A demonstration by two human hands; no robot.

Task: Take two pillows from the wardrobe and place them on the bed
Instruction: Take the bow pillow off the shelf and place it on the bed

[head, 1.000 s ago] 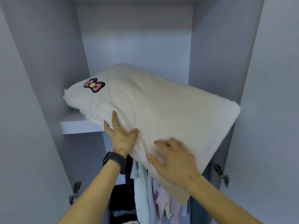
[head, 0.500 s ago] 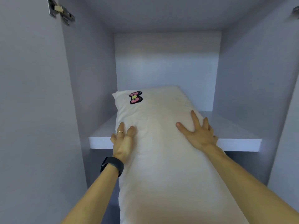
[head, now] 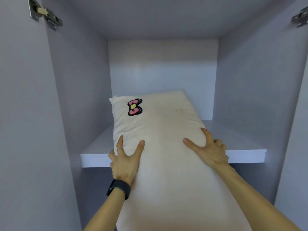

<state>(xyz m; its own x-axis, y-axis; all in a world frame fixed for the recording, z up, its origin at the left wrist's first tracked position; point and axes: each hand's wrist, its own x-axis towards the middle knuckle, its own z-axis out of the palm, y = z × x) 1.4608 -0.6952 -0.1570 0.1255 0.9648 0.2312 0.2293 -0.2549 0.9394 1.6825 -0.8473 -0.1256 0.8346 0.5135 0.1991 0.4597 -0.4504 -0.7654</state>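
A cream pillow (head: pixel 165 130) with a pink bow patch near its far left corner lies lengthwise, its far end on the wardrobe shelf (head: pixel 246 154) and its near end hanging out over the shelf's front edge towards me. My left hand (head: pixel 125 159), with a ring and a dark wristband, grips the pillow's left side. On the pillow's right side my right hand (head: pixel 206 149) presses in, thumb on top and fingers curled around the edge. No second pillow shows.
The grey wardrobe compartment has side walls close on both sides and a top panel above. Door hinges sit at the upper left (head: pixel 45 14) and upper right (head: pixel 300 18). The shelf to the right of the pillow is bare.
The pillow turned from lying crosswise to pointing lengthwise into the compartment. Both hands moved from its underside to its two long sides and now squeeze tighter.
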